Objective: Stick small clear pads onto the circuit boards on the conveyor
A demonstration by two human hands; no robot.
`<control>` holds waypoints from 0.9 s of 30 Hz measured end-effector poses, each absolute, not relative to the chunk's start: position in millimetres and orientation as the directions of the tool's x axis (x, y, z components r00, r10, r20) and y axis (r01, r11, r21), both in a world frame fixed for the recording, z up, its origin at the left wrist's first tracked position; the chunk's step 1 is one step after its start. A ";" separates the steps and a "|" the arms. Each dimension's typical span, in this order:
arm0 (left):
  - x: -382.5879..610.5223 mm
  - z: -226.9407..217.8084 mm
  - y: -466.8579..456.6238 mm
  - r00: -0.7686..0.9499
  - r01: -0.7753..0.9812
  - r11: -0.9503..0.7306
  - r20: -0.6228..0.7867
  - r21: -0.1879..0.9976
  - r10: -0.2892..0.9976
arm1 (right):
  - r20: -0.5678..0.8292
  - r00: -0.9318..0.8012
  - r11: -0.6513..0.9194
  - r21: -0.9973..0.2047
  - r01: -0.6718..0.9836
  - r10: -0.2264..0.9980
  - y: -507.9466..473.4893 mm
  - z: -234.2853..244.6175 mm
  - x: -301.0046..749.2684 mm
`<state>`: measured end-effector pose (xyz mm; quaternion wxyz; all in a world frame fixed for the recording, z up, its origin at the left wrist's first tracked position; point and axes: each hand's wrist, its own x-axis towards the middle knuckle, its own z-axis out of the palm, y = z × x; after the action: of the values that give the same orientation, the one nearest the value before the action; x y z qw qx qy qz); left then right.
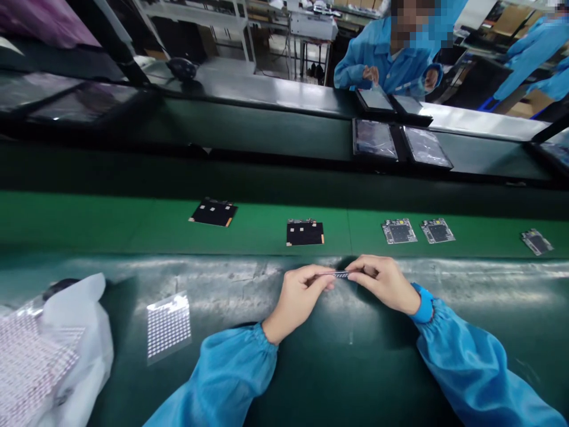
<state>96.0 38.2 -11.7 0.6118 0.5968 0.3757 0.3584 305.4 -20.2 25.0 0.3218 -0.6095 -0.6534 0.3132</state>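
A small circuit board [341, 274], seen nearly edge-on, is pinched between my two hands above the front bench. My left hand [299, 299] grips its left end between thumb and fingers. On its right end, my right hand [386, 283] has thumb and fingertips closed. The fingers hide much of the board. Just beyond my hands, on the green strip [258, 219], lies a black-covered board [305, 233] with small pale squares. Another black-covered board [214, 213] lies farther left. To the right are two bare circuit boards [399, 232] side by side, and a third board [536, 242] farther off.
A clear sheet of small stickers [168, 326] lies at the left. Beside it is a white plastic bag [89, 338] with more sticker sheets [31, 362]. Black trays [402, 144] stand on the raised shelf [249, 130]. A person in blue [386, 59] works across the line.
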 end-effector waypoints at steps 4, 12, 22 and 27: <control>95.6 -9.7 37.7 0.477 0.000 0.018 -0.016 1.000 0.879 | 0.069 -0.042 0.081 -0.824 0.560 0.997 3.7 31.5 313.7; 93.2 -10.0 35.4 0.515 -0.019 -0.011 0.019 1.000 0.857 | 0.138 -0.205 0.247 -0.496 0.832 0.969 87.6 -2.8 300.2; 94.5 -12.5 35.4 0.531 -0.062 -0.001 0.034 0.998 0.847 | 0.233 -0.190 0.274 -0.411 0.870 0.954 86.3 61.8 327.0; 95.3 -8.6 32.6 0.532 -0.045 -0.043 0.060 0.998 0.845 | 0.152 -0.370 0.398 -0.419 0.816 0.917 140.6 72.7 265.6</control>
<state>95.3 32.6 -8.6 0.6133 0.6244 0.3201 0.3627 265.6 140.6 72.7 0.1826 -0.5309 -0.8159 0.1379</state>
